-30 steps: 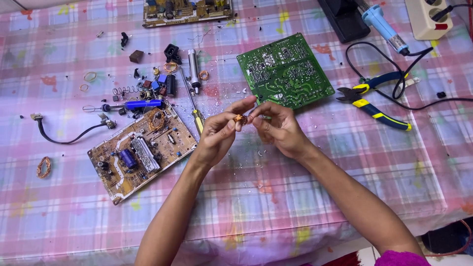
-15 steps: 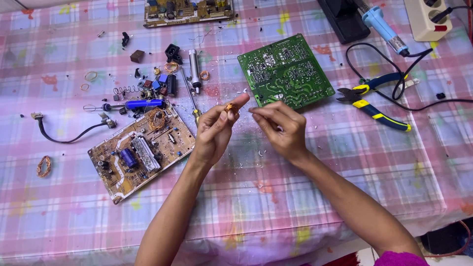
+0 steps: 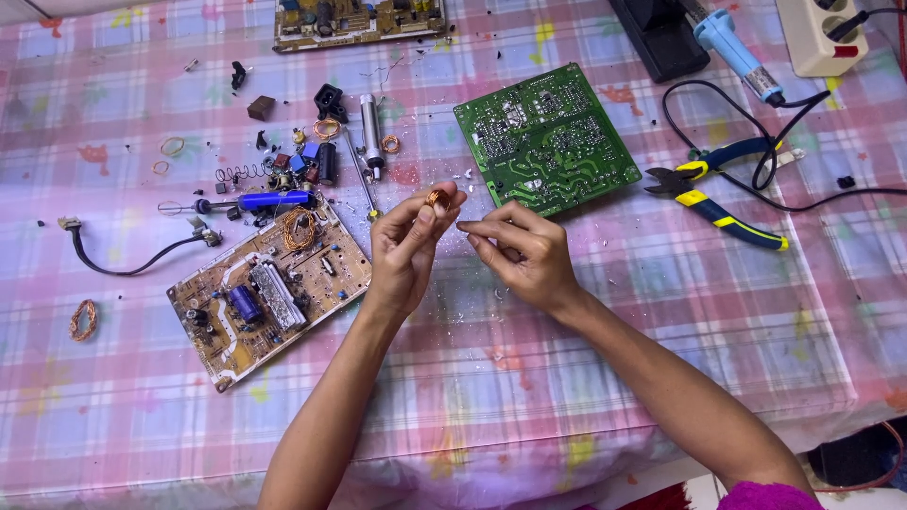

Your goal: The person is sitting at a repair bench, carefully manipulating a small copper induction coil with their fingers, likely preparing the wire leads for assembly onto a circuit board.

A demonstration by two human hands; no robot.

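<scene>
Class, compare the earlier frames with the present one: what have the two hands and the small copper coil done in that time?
The hands drew apart. The left hand kept the small copper coil pinched at its fingertips and lifted it slightly; the right hand slid away to the right, fingers still pinched, possibly on a fine wire too thin to see. The green circuit board, brown circuit board and pliers stayed put.

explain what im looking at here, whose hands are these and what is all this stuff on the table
The picture comes from a camera worn on a person's head, looking down at their own two bare hands above a table with a pink checked cloth. The left hand pinches a small copper wire coil at its fingertips. The right hand is beside it, fingers pinched together; what they grip is too fine to see. Around them lie a green circuit board, a brown circuit board, pliers, a blue soldering iron and loose small parts.
</scene>
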